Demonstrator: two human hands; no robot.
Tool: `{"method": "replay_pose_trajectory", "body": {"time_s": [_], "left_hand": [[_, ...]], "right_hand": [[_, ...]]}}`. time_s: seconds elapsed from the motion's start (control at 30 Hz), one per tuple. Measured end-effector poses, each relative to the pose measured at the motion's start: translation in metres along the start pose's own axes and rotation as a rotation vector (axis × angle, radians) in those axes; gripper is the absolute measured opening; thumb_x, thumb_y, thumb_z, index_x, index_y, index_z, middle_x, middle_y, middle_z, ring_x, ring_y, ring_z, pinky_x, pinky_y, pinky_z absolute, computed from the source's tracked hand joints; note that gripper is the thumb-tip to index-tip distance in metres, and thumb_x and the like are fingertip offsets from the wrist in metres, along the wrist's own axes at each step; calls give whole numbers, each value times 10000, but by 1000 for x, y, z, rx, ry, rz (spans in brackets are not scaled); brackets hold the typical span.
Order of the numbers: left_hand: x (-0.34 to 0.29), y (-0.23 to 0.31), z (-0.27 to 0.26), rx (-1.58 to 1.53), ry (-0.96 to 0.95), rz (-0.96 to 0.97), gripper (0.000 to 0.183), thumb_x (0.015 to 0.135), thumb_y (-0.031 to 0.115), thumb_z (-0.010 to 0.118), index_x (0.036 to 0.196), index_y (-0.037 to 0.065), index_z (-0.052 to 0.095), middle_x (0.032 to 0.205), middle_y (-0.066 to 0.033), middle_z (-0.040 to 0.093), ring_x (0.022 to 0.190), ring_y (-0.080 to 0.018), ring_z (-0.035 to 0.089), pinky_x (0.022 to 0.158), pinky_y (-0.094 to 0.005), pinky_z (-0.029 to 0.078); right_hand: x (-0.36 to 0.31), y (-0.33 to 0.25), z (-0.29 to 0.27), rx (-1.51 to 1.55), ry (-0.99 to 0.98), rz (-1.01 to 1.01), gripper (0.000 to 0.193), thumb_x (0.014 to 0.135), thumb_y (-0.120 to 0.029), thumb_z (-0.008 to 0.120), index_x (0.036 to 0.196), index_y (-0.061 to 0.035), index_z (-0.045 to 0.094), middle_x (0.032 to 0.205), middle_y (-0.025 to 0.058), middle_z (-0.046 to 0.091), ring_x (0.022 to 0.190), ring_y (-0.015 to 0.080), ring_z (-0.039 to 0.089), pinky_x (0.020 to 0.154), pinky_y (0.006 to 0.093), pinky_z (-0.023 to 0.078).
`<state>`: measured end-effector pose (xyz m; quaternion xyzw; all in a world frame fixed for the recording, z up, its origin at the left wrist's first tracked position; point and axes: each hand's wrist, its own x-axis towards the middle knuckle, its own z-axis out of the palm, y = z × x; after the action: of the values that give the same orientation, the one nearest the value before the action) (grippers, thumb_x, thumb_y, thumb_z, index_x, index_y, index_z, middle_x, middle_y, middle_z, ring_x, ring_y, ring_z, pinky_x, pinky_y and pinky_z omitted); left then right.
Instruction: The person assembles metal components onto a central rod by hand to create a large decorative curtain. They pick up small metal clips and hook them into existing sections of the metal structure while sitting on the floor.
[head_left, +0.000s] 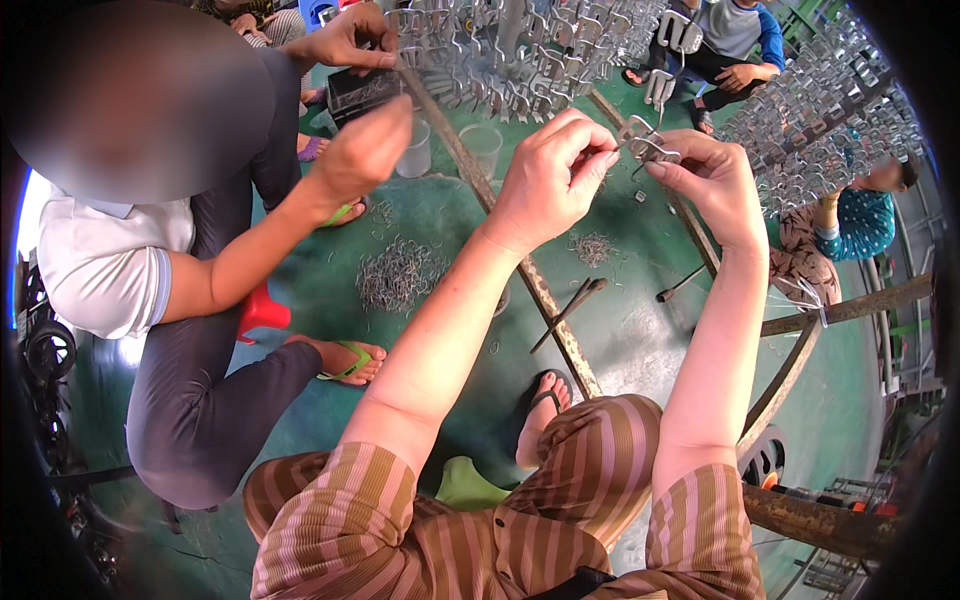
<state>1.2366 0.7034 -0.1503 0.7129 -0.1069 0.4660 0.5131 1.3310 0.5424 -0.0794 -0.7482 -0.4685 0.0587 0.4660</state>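
Note:
Both my hands are raised in front of me, close together, at a bent silvery metal bracket (pixel 650 150). My right hand (pixel 712 185) pinches its right side between thumb and fingers. Thumb and forefinger of my left hand (pixel 558 175) are pressed together at the bracket's left end; whatever they hold is too small to make out. Thin wire runs up from near the bracket to similar hanging pieces (pixel 680 35). On the floor below lie a large heap of small wire hooks (pixel 400 275) and a smaller heap (pixel 593 248).
Dense clusters of metal brackets hang ahead (pixel 500 60) and at right (pixel 820 120). Rusty frame bars (pixel 545 300) cross before me. A co-worker's hands (pixel 365 155) work at my left. Clear plastic cups (pixel 483 148), a black box (pixel 360 95) and a red stool (pixel 263 310) stand there.

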Motion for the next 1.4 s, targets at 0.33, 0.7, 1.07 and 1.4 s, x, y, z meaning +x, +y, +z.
{"method": "replay_pose_trajectory", "body": {"time_s": [0.33,0.7,1.07,1.4], "left_hand": [[-3,-10,-1,255,-20,104,105,736,3,623,799,21,542,753,-72,540,596,-192,545,532,-291,436],[-3,-11,4,95,-21,-36,79,767,-7,621,804,-11,552,737,-18,522,571,-55,466,508,-198,379],[-5,-9,14,-22,-20,-117,84,760,-2,619,787,-19,541,720,-65,524,561,-113,528,510,-247,424],[-7,-16,23,-64,29,-110,53,785,-10,623,790,-20,571,739,3,518,583,-26,454,504,-176,372]], "right_hand": [[2,-3,6,33,-7,31,201,731,-43,697,916,22,652,759,8,643,696,38,532,629,200,442],[-8,32,0,129,57,165,153,735,-90,708,835,17,661,723,0,622,651,50,502,595,207,402],[-4,22,25,-194,92,165,201,703,-123,729,792,41,655,665,75,635,595,86,537,563,252,436],[-4,24,31,-326,124,132,198,681,-121,718,800,29,668,738,108,653,640,156,608,609,287,475]]}}
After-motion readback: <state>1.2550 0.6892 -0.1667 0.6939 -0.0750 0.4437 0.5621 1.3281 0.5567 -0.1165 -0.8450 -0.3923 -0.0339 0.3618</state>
